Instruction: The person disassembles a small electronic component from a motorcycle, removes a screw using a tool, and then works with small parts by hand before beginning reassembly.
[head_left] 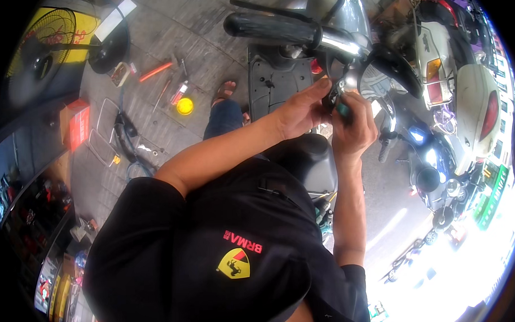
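A scooter's handlebar (341, 41) with a black grip (270, 29) crosses the upper middle. My left hand (301, 111) is at the dark fittings by the handlebar's right part; its thumb points up and the other fingers curl behind, partly hidden. Close beside it, my right hand (355, 123) is closed, with a green handle (342, 108) showing between its fingers; the tool's tip is hidden. Both hands nearly meet at a small metal part (335, 92). A black mirror (399, 71) juts out just beyond my right hand.
Below the handlebar is the grey footboard (266, 81), with a black seat (303, 159) nearer me. On the tiled floor at left lie a yellow lid (184, 106), an orange-handled tool (155, 71) and an orange box (75, 125). A fan (41, 63) stands far left; parked scooters (435, 64) line the right.
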Demonstrator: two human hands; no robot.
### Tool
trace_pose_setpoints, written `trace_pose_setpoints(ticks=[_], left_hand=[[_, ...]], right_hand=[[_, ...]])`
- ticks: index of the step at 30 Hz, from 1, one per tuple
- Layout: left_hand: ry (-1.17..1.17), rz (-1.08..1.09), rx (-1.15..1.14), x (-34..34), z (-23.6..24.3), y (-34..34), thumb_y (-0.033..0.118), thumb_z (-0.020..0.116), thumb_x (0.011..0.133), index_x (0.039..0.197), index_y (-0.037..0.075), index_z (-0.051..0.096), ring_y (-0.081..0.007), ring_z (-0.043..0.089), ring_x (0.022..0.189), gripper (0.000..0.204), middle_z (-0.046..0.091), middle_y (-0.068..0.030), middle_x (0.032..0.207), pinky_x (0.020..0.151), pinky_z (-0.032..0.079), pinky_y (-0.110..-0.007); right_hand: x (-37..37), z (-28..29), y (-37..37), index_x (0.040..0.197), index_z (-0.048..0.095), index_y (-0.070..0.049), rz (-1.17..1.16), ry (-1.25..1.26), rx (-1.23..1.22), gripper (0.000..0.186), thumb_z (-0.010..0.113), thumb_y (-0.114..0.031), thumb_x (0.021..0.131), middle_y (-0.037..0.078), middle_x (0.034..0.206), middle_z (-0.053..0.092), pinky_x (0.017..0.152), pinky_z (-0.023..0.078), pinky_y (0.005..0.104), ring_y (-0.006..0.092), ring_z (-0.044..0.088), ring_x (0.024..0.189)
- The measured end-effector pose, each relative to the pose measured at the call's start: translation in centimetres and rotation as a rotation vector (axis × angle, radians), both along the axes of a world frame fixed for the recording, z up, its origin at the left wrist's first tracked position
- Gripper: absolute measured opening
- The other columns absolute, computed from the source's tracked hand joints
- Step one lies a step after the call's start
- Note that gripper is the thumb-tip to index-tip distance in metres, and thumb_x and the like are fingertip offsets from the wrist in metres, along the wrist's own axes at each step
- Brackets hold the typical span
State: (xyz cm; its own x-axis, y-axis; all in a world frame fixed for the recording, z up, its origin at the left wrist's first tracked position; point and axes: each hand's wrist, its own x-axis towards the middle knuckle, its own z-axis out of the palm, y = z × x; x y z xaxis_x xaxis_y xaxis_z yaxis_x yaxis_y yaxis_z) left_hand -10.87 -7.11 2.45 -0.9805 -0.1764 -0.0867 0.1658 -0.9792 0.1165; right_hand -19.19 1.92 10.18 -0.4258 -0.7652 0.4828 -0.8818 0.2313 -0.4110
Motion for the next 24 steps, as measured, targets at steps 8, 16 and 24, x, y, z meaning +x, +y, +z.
trace_pose_setpoints(ticks=[8, 16, 24], left_hand=[[-0.002, 0.006, -0.029, -0.2, -0.1, 0.0, 0.048, 0.059, 0.097, 0.131, 0.016, 0.054, -0.0093, 0.058, 0.102, 0.047, 0.061, 0.0037, 0.111, 0.089, 0.048, -0.031], [-0.010, 0.008, -0.035, -0.2, -0.4, 0.0, 0.047, 0.058, 0.098, 0.135, 0.015, 0.051, -0.0102, 0.058, 0.104, 0.049, 0.061, 0.0027, 0.114, 0.091, 0.049, -0.032], [0.015, 0.005, -0.053, -0.1, -0.5, -0.1, 0.044, 0.056, 0.099, 0.136, 0.014, 0.049, -0.0126, 0.058, 0.107, 0.048, 0.059, 0.0001, 0.119, 0.092, 0.049, -0.033]], right_hand=[[0.4, 0.8, -0.2, 0.093, 0.068, -0.001, -0.006, 0.007, 0.058, 0.029, 0.072, 0.008, 0.066, 0.013, 0.096, 0.070, 0.074, 0.055, 0.0347, 0.0300, 0.070, 0.086], [0.2, 1.1, -0.4, 0.093, 0.068, -0.004, 0.038, -0.009, 0.086, 0.030, 0.074, 0.004, 0.065, 0.009, 0.094, 0.068, 0.068, 0.054, 0.0353, 0.0285, 0.068, 0.082], [-0.2, 1.4, -0.3, 0.094, 0.068, -0.006, 0.067, 0.016, 0.126, 0.032, 0.075, 0.002, 0.065, 0.007, 0.092, 0.067, 0.066, 0.054, 0.0356, 0.0266, 0.067, 0.081]])
